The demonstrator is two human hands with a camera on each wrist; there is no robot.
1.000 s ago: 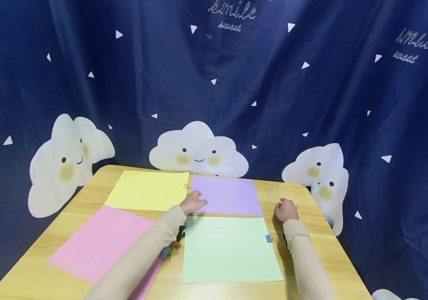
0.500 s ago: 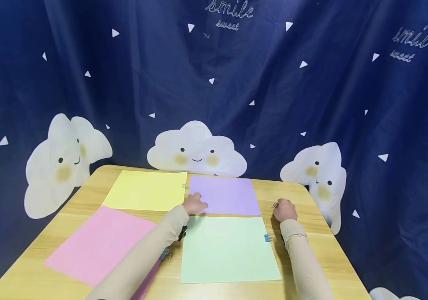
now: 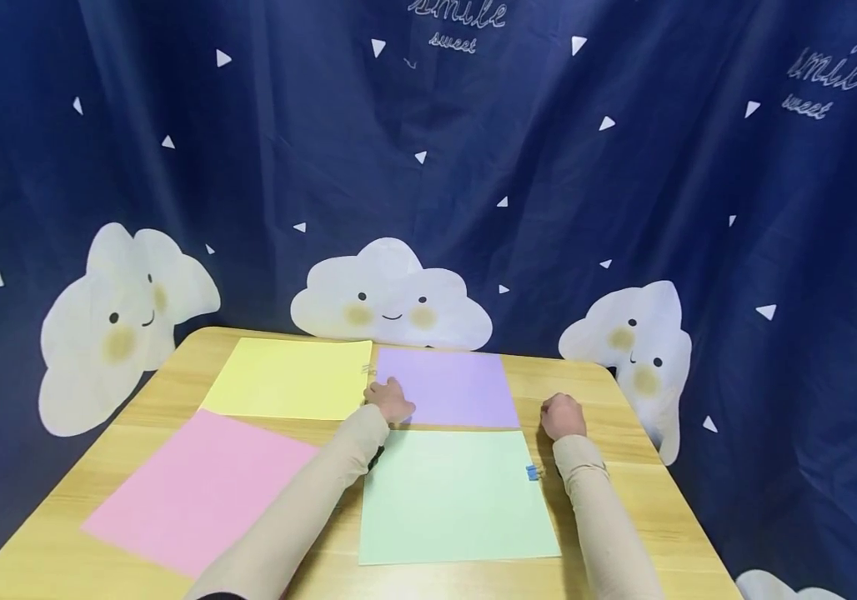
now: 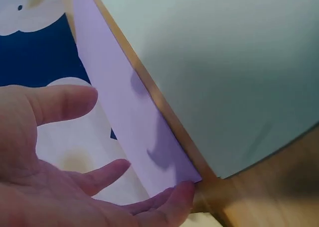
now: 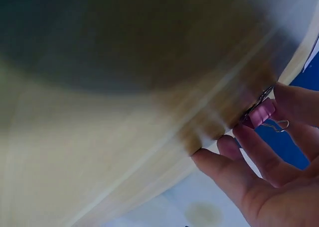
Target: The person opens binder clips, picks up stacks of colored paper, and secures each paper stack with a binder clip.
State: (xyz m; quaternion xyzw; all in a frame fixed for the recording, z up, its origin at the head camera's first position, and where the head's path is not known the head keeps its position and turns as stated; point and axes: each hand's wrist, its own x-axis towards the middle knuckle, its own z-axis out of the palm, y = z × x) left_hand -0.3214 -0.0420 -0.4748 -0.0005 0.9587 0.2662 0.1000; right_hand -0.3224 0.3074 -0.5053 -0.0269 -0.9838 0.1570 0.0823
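My left hand (image 3: 391, 401) is over the near left corner of a purple sheet of paper (image 3: 451, 386). Seen from the left wrist, its fingertips (image 4: 182, 199) touch that corner, while the thumb stays apart. Between the thumb and a finger of my right hand (image 3: 563, 416) is a pink binder clip (image 5: 261, 112), which I pinch just over the wood, right of the purple sheet. A light green sheet (image 3: 458, 500) lies nearer to me, with a blue binder clip (image 3: 532, 472) on its right edge.
A yellow sheet (image 3: 289, 379) lies at the back left, a metal clip handle (image 3: 368, 369) showing at its right edge. A pink sheet (image 3: 196, 492) is askew at the front left, partly under my left forearm. Behind the wooden table (image 3: 646, 500) hangs a blue curtain (image 3: 323, 125).
My right hand has shifted slightly left with the pink binder clip. My left hand stays at the purple sheet's corner. My left forearm now hides the blue clip by the pink sheet.
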